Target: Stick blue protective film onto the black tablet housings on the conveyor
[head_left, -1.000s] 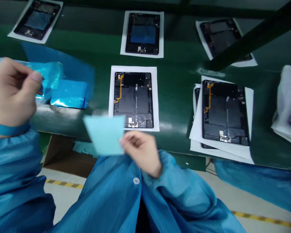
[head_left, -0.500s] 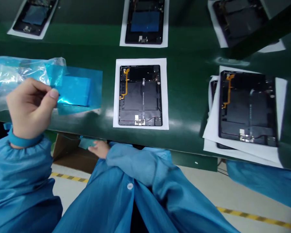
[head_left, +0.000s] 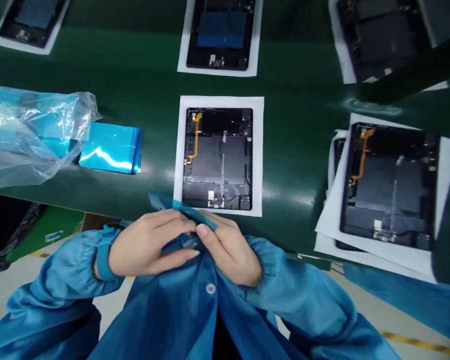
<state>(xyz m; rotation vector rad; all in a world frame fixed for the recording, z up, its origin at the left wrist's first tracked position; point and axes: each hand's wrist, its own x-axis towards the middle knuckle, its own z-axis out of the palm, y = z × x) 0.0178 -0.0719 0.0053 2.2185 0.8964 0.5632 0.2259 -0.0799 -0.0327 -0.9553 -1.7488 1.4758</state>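
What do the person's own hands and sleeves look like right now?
The left hand and right hand are bare and ungloved. The sleeves are loose blue fabric, gathered at the cuffs. A blue band circles the left wrist; none shows on the right.

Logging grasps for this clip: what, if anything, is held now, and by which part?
A thin blue film: the right hand pinches it near its right-hand end. The left hand is at it too, but whether it grips is unclear.
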